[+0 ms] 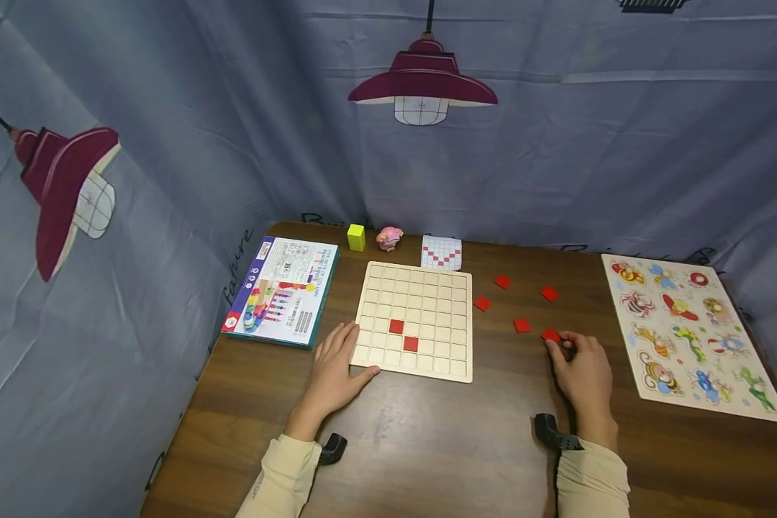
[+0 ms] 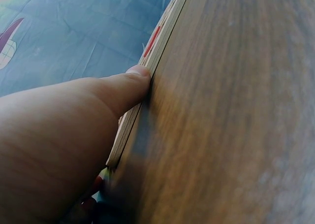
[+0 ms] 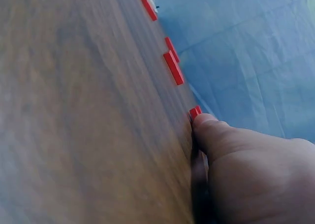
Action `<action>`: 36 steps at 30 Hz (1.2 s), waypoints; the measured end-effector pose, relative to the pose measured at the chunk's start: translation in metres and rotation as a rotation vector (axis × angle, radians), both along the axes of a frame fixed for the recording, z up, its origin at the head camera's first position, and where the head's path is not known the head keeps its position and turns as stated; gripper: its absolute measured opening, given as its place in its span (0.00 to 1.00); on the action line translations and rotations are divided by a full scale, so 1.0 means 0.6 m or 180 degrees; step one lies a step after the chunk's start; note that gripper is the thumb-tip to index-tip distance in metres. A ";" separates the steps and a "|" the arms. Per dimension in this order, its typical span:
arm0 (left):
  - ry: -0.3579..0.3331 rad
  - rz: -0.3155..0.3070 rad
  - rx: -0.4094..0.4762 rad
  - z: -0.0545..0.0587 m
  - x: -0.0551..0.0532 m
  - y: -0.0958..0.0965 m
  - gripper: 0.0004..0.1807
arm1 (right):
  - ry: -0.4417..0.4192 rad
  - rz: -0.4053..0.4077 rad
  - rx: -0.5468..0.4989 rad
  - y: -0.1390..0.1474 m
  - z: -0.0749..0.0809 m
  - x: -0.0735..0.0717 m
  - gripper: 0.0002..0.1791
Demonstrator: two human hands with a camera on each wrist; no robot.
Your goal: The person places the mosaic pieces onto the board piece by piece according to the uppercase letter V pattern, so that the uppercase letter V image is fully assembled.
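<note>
A pale wooden grid board (image 1: 430, 293) lies on the table, with one red square tile (image 1: 396, 326) and a second red tile (image 1: 411, 344) set in its cells, corner to corner. My left hand (image 1: 335, 370) rests at the board's lower left corner, fingers stretched along the left edge. In the left wrist view, the thumb (image 2: 125, 86) presses against the board's front edge. To the right of the board, my right hand (image 1: 584, 370) pinches a red tile (image 1: 549, 334) at the table surface; that tile is partly covered by the thumb in the right wrist view.
Several loose red tiles, such as one (image 1: 521, 326), lie right of the board. Behind it are a pattern card (image 1: 442, 253), a pink figurine (image 1: 389, 238) and a yellow-green block (image 1: 356, 237). A boxed toy (image 1: 285, 288) lies left, an insect picture board (image 1: 693, 334) right.
</note>
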State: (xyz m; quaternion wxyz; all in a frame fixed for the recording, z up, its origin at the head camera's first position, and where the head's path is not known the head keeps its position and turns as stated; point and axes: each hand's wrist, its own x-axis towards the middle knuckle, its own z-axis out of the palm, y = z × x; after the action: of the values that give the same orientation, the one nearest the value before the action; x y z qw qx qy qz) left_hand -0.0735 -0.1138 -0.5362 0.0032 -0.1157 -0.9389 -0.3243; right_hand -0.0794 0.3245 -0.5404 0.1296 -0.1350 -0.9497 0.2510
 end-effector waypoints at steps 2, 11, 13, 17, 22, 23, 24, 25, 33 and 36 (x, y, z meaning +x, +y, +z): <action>0.0014 0.0001 0.0007 0.002 0.001 0.000 0.49 | 0.0079 -0.0007 -0.0004 -0.002 -0.001 0.000 0.19; -0.0074 -0.0019 -0.0035 0.000 -0.001 -0.002 0.50 | 0.0215 -0.0023 -0.0097 -0.006 -0.001 0.007 0.19; -0.0053 -0.0017 -0.0042 -0.001 -0.001 -0.002 0.49 | 0.0197 -0.0036 -0.0100 -0.005 -0.001 0.006 0.19; -0.0007 0.0000 -0.0044 -0.002 0.000 -0.002 0.49 | 0.0161 -0.0066 -0.0089 -0.005 -0.001 0.004 0.19; -0.0023 0.0010 -0.0027 0.000 0.001 -0.002 0.49 | 0.0238 -0.0128 -0.0134 -0.008 -0.002 0.001 0.19; -0.0018 0.0008 -0.0025 0.001 0.000 -0.002 0.49 | 0.0273 -0.0137 -0.0149 -0.008 -0.002 0.000 0.19; 0.0000 0.0007 -0.0029 0.001 -0.001 -0.002 0.49 | 0.0318 -0.0143 -0.0164 -0.009 -0.003 -0.001 0.18; 0.0008 0.0006 -0.0026 0.001 -0.001 -0.001 0.49 | 0.0366 -0.0145 -0.0171 -0.010 -0.003 -0.001 0.18; 0.0020 0.0018 -0.0026 0.003 -0.001 -0.001 0.49 | 0.0766 0.0176 -0.0160 -0.044 -0.004 -0.010 0.17; -0.0001 0.0023 -0.0039 0.003 -0.001 -0.001 0.49 | 0.0847 0.0420 -0.0183 -0.069 -0.003 -0.015 0.16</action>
State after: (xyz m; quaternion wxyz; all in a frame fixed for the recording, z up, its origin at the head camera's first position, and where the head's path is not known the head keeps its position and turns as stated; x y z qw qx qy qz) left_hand -0.0738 -0.1145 -0.5345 0.0035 -0.1123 -0.9412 -0.3186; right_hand -0.0885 0.2834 -0.5420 0.2337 -0.0414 -0.9234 0.3017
